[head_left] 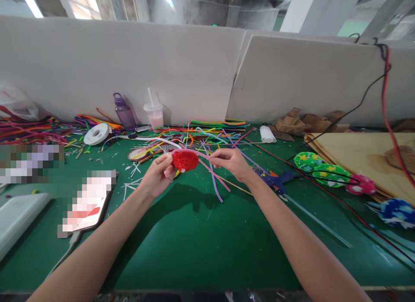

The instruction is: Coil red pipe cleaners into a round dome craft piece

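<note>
Over the green table, my left hand pinches the left edge of a small red round piece. A pink pipe cleaner runs along the top of the red piece and reaches to the right. Its right part is between the thumb and fingers of my right hand. Below and between the hands, a purple pipe cleaner and another pink strip lie on the table. Both hands are closed, with the red piece tilted between them.
Loose coloured pipe cleaners spread along the back. A purple bottle, a cup with a straw and a white spool stand behind. A phone lies left; a glue gun, green flowered pieces and a red cable lie right.
</note>
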### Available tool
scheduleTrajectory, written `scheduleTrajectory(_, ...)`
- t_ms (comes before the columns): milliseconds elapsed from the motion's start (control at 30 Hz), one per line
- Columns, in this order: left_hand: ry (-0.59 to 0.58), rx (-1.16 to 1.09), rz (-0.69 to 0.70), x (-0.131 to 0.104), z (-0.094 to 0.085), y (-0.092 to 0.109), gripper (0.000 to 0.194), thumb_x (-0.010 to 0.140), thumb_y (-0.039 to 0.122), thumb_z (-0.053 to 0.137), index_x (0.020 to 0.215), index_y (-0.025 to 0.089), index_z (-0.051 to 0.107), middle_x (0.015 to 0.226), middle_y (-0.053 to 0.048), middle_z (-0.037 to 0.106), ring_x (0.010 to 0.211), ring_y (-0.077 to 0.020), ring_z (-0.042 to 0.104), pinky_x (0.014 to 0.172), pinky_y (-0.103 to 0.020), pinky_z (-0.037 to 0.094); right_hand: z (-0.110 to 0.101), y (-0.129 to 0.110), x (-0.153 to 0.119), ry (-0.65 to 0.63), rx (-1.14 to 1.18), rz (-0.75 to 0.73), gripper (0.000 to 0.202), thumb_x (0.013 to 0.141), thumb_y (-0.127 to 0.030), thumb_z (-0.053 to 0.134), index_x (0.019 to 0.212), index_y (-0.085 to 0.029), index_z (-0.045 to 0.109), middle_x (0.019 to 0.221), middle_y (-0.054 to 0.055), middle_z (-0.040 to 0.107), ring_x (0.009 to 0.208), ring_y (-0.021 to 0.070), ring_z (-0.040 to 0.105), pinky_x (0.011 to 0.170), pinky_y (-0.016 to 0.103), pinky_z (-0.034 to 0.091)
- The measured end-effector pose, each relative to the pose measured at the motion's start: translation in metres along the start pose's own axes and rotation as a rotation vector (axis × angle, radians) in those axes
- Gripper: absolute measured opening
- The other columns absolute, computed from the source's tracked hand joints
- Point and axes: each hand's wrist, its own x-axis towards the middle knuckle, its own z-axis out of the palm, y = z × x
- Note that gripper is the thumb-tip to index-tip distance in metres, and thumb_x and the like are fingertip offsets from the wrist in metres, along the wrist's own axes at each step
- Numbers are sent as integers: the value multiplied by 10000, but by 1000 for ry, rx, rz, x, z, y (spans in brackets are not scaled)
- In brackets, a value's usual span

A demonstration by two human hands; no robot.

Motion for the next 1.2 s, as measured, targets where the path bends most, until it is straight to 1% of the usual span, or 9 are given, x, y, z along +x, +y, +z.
scheduleTrajectory(167,-6,-73,-18,-2,1,0,295,596,175,835,613,112,548,404,90,422,332,7,391,384,-75,382,2,6,1,-32,94,40,119,724,-318,744,763,-208,726,647,-12,634,606,113,552,564,259,424)
scheduleTrajectory(267,34,-128,-40,-3,2,1,167,718,127,741,677,113,579,373,114,359,311,10,371,452,-88,451,5,7,0,-31,167,75,123,705,-314,760,741,-202,721,642,-11,632,588,109,547,557,262,417)
scheduleTrajectory(333,66,-171,-61,-3,3,1,115,801,91,648,707,114,585,369,120,331,291,12,355,455,-88,457,9,6,-1,-41,219,89,123,697,-310,768,728,-203,717,641,-12,629,581,107,544,557,263,411)
scheduleTrajectory(500,110,-297,-103,-2,4,2,210,892,10,461,750,103,585,387,110,343,261,21,335,366,-43,363,17,2,-2,-32,266,97,120,690,-308,775,720,-206,719,672,-11,628,610,105,540,587,267,407)
scheduleTrajectory(633,148,-352,-138,-2,4,2,300,928,2,350,768,89,587,389,93,369,255,21,343,328,-27,316,19,2,-1,-3,252,87,164,676,-348,780,748,-212,723,725,0,646,667,124,553,628,280,428)
scheduleTrajectory(700,156,-350,-154,-3,4,1,298,932,7,350,779,90,591,395,90,386,254,23,341,329,-25,322,19,2,-1,1,239,68,180,676,-368,777,749,-213,722,731,1,649,700,132,559,658,283,438)
scheduleTrajectory(800,168,-346,-163,-3,5,1,234,910,14,436,750,111,578,399,95,394,246,29,324,328,-21,325,19,1,-1,-1,241,49,177,682,-371,771,747,-214,720,739,0,654,726,136,568,691,288,447)
scheduleTrajectory(933,169,-349,-160,-2,3,1,229,886,24,501,684,126,538,381,104,363,243,32,318,319,-8,309,20,0,-1,-11,253,52,153,676,-350,775,729,-217,719,739,-2,655,715,133,568,702,295,451)
scheduleTrajectory(1200,156,-366,-177,0,-2,-2,168,897,41,484,779,121,572,455,84,457,256,33,348,294,-5,298,22,1,0,-11,279,60,136,669,-334,779,724,-222,724,746,-1,670,716,132,587,711,298,462)
